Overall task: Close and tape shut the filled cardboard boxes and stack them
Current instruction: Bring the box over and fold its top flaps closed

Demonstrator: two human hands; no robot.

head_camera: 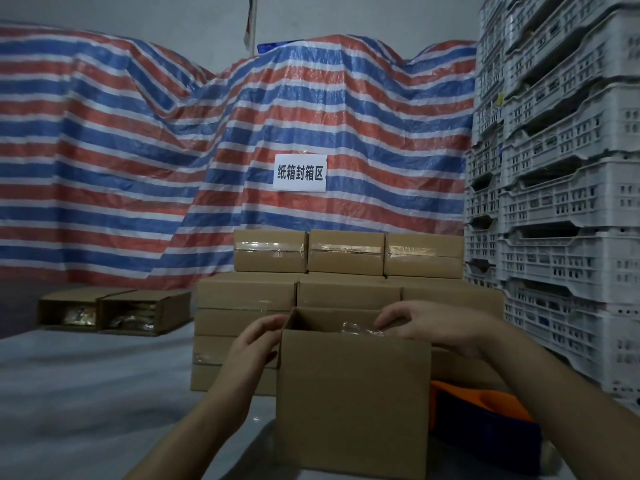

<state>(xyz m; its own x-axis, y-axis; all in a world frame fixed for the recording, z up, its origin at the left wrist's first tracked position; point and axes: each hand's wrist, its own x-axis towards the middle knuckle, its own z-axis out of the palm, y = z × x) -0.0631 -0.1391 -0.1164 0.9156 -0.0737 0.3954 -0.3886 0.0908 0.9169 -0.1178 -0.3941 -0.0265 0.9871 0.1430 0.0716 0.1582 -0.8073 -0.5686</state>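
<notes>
Open box (pixel 353 393) near front of bench (pixel 86 393), stack (pixel 294 306) just behind. Left hand (pixel 254 341) fingers curled on left wall; right hand (pixel 429 325) fingers loosely curled over rim, grip unclear. Risk: flap folded onto protruding contents, won't lie flat, tape seam gapes.

An open brown cardboard box (pixel 353 403) is standing upright in the foreground, its near flap raised and clear plastic showing inside. Behind it, taped boxes (pixel 346 289) are sitting stacked in rows, three sealed ones topping the pile. Two open boxes (pixel 114 310) are lying on their sides, well apart to the left.
</notes>
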